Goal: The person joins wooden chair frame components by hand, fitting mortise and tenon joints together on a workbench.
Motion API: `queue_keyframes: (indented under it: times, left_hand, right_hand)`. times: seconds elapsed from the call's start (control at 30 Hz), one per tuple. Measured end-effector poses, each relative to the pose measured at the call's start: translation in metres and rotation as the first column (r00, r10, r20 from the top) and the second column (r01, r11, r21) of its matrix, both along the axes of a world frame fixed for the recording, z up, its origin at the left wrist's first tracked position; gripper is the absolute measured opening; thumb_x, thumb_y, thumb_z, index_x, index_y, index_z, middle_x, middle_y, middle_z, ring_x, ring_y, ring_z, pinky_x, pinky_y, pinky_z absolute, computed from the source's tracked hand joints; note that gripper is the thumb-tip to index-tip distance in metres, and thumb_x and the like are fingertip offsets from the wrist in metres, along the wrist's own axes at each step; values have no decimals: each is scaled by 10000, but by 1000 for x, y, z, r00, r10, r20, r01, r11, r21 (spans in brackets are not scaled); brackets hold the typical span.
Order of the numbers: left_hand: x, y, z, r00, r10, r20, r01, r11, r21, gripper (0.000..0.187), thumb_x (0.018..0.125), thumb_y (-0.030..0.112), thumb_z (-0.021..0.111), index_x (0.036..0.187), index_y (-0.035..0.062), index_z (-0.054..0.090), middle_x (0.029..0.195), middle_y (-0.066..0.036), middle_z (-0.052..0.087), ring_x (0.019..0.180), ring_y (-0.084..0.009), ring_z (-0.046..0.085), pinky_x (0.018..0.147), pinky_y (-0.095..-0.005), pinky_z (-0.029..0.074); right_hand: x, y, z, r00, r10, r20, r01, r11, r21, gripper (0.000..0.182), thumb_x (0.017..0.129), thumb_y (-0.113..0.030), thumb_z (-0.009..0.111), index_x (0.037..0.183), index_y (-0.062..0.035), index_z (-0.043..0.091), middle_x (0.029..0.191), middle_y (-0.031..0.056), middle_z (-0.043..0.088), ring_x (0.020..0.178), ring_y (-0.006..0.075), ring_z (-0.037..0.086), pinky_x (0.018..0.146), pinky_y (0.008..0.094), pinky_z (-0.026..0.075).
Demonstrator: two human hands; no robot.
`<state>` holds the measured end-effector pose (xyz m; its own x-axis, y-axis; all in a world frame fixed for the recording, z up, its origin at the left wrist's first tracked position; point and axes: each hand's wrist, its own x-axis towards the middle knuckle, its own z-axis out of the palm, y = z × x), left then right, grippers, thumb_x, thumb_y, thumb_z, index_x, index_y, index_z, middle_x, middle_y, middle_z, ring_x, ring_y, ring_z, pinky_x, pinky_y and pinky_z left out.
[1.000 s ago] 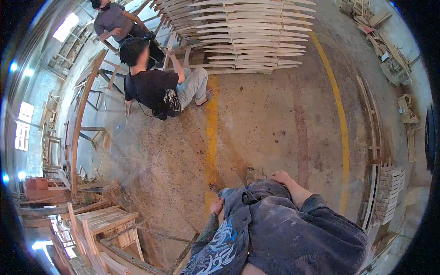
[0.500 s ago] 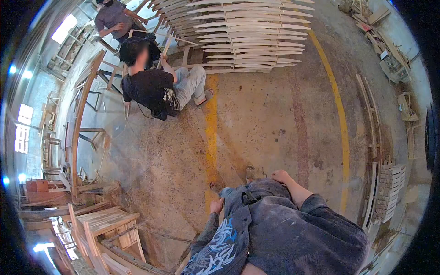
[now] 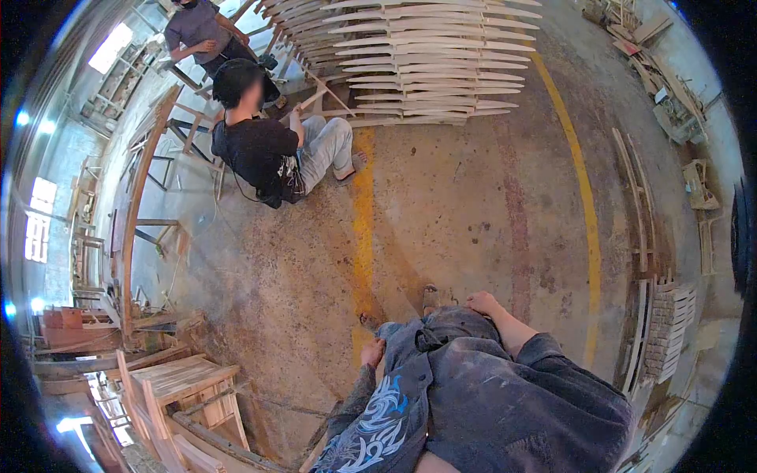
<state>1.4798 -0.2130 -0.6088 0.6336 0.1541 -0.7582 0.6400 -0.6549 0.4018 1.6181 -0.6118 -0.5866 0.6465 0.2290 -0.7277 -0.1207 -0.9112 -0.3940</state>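
Note:
My left hand rests against the side of my left leg, beside the dark grey trousers. No object shows in it, and its fingers are partly hidden against the cloth. My right hand lies over my right knee with nothing in it, the fingers loosely spread on the fabric. A dark apron or shirt covers my lap, and a blue and white swirl print marks its left side. Below my knees, my sandalled feet are partly visible on the concrete floor.
A person in black sits on the floor, holding a wooden frame piece; another person stands behind. Pale slatted wooden parts are stacked ahead. A wooden stool or cabinet stands at lower left, long boards at right.
The seated person's head has come up and moved slightly right. The wooden frame piece has swung down and to the right. Both my hands stay where they were.

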Motion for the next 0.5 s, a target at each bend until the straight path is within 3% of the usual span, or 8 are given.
queue_keyframes:
  times: [0.13,0.2,0.37,0.43,0.5]
  left_hand:
    - [1,3,0,999,-8,-45,6,999,-41,487,883,487,438,1119,121,655,1074,-190,656,1031,-389,602,875,-477,461]
    - [-4,8,-12,977,-173,121,171,985,32,485,881,485,448,1112,115,660,1078,-187,657,1037,-384,603,878,-473,461]
    - [-4,5,-19,980,-158,116,153,987,53,480,881,478,457,1106,107,662,1069,-189,659,1032,-380,606,874,-476,462]
    - [0,3,-10,976,-188,113,180,981,77,476,880,474,458,1102,106,664,1065,-190,660,1030,-379,607,871,-476,463]
    - [5,-2,6,999,33,-5,-33,999,-32,464,878,465,464,1082,106,675,1057,-190,662,1023,-379,611,871,-471,468]
  right_hand:
    - [-3,1,6,997,-79,12,78,997,24,393,816,-407,557,1084,-149,686,1093,128,669,1032,309,626,895,415,493]
    - [-4,3,4,998,-65,23,65,998,15,388,817,-403,555,1078,-149,688,1092,127,670,1029,308,626,894,414,494]
    - [-3,-4,-14,998,-57,14,57,998,10,385,820,-402,549,1086,-159,687,1112,111,665,1036,296,624,896,407,495]
    - [-4,-5,-29,999,-44,-3,44,999,27,460,793,-508,605,1080,-160,696,1132,110,660,1075,309,606,914,421,479]
    - [-4,-5,-14,997,-73,-6,73,997,38,459,789,-507,607,1080,-163,697,1127,111,663,1073,310,607,915,421,479]
